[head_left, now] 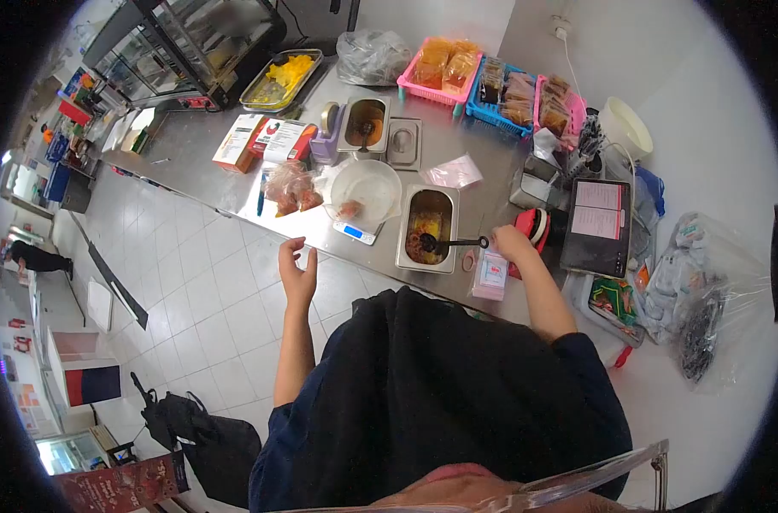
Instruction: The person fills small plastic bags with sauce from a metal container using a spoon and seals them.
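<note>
My left hand [296,272] is raised off the table's front edge with thumb and fingers apart, holding nothing. Nearest to it is a digital scale [353,232] bearing a translucent plastic bowl [376,190]. Tied bags of reddish-brown food [293,190] lie left of the bowl. My right hand [513,245] is curled downward beside the ladle [457,243] handle's end, above a stack of pink-and-white plastic packets [491,275]. What its fingers hold, if anything, is hidden. The ladle rests in a steel pan [403,248] of brown, oily food. A red tape dispenser [536,229] stands right beside this hand.
A second steel pan [348,141] holds another ladle. Behind it are pink [403,84] and blue [474,111] baskets of filled packets. A tablet [595,227] stands at right, boxes [235,145] at left. A person [38,256] is farther off.
</note>
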Demonstrator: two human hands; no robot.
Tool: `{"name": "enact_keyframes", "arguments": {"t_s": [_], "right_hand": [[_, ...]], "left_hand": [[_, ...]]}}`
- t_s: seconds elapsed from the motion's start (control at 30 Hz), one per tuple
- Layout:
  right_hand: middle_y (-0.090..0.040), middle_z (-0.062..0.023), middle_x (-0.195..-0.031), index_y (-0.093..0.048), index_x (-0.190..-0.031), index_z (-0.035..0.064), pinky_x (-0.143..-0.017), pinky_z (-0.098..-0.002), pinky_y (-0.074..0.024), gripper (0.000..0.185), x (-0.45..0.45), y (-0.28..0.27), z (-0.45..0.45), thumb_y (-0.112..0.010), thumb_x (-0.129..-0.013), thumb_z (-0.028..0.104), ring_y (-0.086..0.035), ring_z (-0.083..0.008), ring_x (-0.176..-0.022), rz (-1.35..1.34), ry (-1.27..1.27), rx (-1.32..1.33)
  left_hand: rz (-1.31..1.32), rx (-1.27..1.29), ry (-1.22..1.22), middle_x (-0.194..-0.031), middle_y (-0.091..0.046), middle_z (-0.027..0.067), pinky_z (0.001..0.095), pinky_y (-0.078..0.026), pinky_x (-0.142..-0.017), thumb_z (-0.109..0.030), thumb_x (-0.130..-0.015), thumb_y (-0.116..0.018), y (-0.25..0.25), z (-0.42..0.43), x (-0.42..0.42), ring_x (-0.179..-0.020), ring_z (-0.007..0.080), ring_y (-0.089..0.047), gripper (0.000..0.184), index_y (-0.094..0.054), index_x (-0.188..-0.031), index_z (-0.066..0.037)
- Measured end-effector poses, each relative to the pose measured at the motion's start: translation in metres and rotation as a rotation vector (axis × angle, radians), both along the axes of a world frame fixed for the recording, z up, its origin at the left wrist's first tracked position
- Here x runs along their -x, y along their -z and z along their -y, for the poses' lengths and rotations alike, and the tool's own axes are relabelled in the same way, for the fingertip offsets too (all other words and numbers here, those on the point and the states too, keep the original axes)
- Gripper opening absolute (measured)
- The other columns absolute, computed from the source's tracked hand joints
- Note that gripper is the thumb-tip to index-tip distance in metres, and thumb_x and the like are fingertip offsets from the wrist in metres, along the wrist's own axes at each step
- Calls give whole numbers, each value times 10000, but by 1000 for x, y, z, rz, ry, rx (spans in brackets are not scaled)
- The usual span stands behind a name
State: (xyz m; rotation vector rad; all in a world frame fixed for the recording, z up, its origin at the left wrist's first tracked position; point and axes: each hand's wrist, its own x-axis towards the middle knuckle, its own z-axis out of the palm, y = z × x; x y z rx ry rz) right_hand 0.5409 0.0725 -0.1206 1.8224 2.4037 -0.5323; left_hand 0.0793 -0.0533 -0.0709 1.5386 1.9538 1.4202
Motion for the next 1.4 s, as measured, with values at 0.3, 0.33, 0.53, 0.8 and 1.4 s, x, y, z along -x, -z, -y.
{"name": "enact_keyframes", "arguments": {"t_s": [0.3,0.33,0.53,0.8,1.4], "right_hand": [[-606,-163,-924,-593,-826,52,-801,-441,-432,76,49,-159,46,-615,-792,118,-545,-363,-839,-330,230,-809],[-598,-152,-986,-587,-813,50,-802,-445,-432,82,72,-187,61,-639,-767,94,-547,-359,-863,-451,156,-847],[-594,-142,-1132,-615,-905,36,-827,-396,-454,170,162,-202,111,-682,-751,62,-572,-329,-973,-909,-398,-563],[-623,-67,-1008,-633,-1103,30,-766,-286,-460,273,150,-201,90,-664,-842,107,-583,-164,-914,-1021,-87,-127],[-610,-43,-832,-636,-849,-41,-658,-237,-496,76,173,-175,99,-676,-839,23,-599,-80,-746,-1088,-76,71]], "left_hand": [[212,139,503,-912,-675,77,293,-484,-796,-72,-882,-618,-65,-3,-55,-824,154,-626,108,-656,-961,-9],[358,285,711,-1053,-668,97,294,-468,-855,-150,-940,-568,-76,-3,-62,-967,170,-623,239,-620,-1125,-8],[1022,73,875,-1250,-577,162,355,-424,-1001,-181,-996,-467,-128,-9,-130,-1170,226,-546,358,-485,-1294,15],[615,238,887,-957,-688,119,315,-493,-857,-26,-941,-485,-116,-8,-104,-924,183,-646,187,-629,-1041,40],[-369,-176,448,-929,-587,73,386,-352,-859,-207,-816,-674,-128,7,-107,-934,289,-541,188,-584,-886,-57]]}}
